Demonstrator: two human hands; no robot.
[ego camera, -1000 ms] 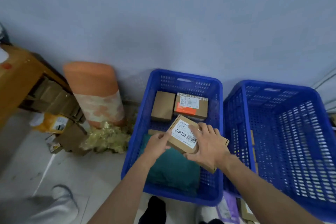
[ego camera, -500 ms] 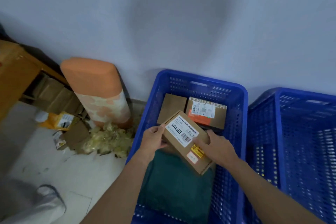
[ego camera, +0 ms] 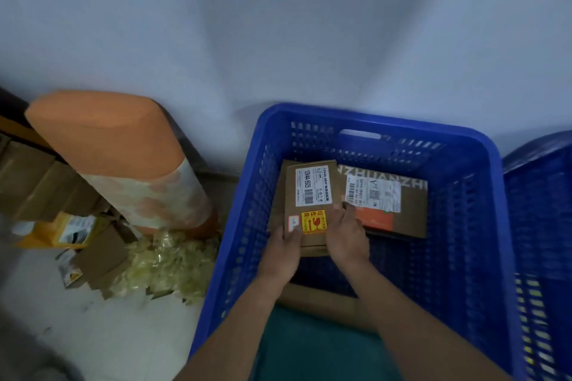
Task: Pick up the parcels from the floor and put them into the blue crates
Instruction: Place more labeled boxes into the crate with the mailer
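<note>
Brown cardboard boxes (ego camera: 34,182), stacked, far left. Orange padded roll (ego camera: 105,145), leaning against the wall. Yellow packet (ego camera: 62,230) and crumpled clear wrap (ego camera: 167,266) on the floor at its foot.

Blue crate (ego camera: 476,241), centre, against the wall. Contents:
- Labelled brown parcel (ego camera: 309,192) at the far left corner, over another brown box (ego camera: 277,195) whose edge shows at its left. My left hand (ego camera: 283,252) grips its near left corner, thumb on top. My right hand (ego camera: 346,232) grips its near right edge, fingers curled. I cannot tell whether the parcel has been set down.
- Brown and orange parcel (ego camera: 402,210), flat, just beside it on the right.
- Green bag (ego camera: 315,349), at the near end, under my forearms.

Second blue crate (ego camera: 544,210), just beside the first at the right edge.
</note>
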